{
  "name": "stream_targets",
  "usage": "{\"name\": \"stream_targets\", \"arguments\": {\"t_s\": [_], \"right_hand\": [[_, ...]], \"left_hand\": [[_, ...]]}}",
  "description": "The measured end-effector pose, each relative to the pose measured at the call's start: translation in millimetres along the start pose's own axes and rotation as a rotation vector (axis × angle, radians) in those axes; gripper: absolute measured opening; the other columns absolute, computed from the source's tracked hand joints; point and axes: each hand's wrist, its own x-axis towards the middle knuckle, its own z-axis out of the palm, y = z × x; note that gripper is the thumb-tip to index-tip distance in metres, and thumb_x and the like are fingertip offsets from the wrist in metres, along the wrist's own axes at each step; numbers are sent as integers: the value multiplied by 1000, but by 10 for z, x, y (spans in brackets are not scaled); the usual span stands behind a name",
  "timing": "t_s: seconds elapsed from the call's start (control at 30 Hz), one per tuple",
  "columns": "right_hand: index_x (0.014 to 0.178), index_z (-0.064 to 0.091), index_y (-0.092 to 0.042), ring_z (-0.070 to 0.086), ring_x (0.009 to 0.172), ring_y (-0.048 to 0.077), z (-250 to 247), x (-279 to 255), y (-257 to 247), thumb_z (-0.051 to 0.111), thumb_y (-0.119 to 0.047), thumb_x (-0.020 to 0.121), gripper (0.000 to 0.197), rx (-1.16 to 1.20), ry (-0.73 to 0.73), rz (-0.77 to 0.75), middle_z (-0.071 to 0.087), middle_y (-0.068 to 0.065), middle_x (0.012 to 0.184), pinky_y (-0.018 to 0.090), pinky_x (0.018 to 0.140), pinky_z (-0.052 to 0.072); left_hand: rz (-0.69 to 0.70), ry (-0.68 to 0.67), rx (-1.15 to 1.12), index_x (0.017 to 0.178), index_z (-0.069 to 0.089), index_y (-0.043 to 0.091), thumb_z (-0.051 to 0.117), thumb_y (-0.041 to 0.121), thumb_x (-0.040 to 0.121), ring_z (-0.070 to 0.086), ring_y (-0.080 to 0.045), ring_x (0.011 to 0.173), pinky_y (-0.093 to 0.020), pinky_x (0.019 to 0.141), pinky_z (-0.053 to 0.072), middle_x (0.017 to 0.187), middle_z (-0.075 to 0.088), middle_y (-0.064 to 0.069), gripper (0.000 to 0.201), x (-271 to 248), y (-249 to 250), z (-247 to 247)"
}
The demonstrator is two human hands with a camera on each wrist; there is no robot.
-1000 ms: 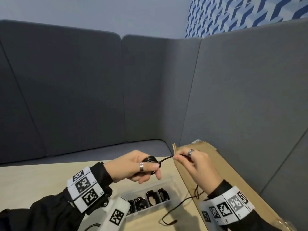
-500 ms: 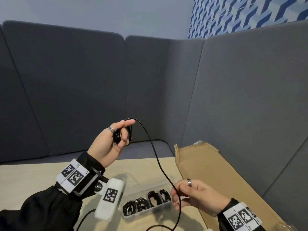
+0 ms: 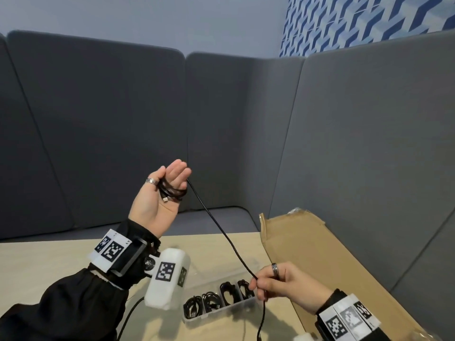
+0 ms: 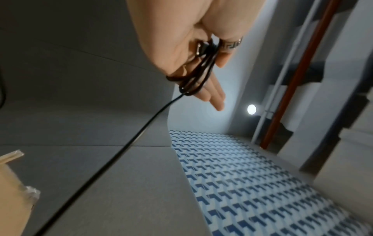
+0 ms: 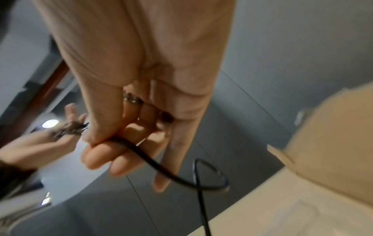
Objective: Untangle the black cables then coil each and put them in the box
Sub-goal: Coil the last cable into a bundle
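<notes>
Grey padded panels point(image 3: 357, 134) fill most of the head view, meeting in a corner at upper centre, with a blue-and-white patterned wall point(image 3: 369, 18) in the upper right of the frame. Below them a pale wooden surface point(image 3: 44, 262) spans the lower left, and a flat sheet of brown cardboard point(image 3: 312, 244) leans along the lower right, its lower end cut off by the frame edge.

At lower centre a clear plastic box point(image 3: 219, 313) lies on the surface; four of its compartments each hold a coiled black cable, and its left end is hidden behind the white wrist device.

The left hand point(image 3: 160, 198) is raised at centre left, palm up and fingers nearly straight, with loops of the black cable point(image 3: 221, 232) wound around the fingers and a metal plug lying against the palm. From the loops the cable runs taut down and to the right to the right hand point(image 3: 278, 284) at lower centre-right, where thumb and forefinger pinch it. Below that pinch the cable hangs slack and leaves the bottom of the frame, so its far end cannot be seen. The right wrist view is blurred.
</notes>
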Motion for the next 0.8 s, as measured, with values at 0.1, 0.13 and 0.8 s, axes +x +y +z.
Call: {"name": "stream_targets", "arguments": {"t_s": [0.1,0.13,0.8], "right_hand": [[67,69,-32,62,76,3,113,69,-99,71,-18,81,21,-357,94,-18,72,4,79,23,77,52],[66,66,-33,59,69,-3,173,89,-132,73,-20,79,20,-438,143,-23,70,-2,73,17,71,49],[67,42,-28,58,63,14,-662,-72,98,22,-73,76,50,-1146,475,145,52,-7,60,28,60,44]], "left_hand": [[58,-76,120,117,52,1,32,10,98,68,-22,99,-28,83,56,103,71,-10,29,14,-83,81],[87,-91,194,121,47,0,32,7,99,67,-24,101,-31,88,54,107,70,-13,28,27,-118,93],[376,-299,2105,100,57,13,43,68,80,64,-21,91,-36,76,50,102,68,2,60,269,160,-541]]}}
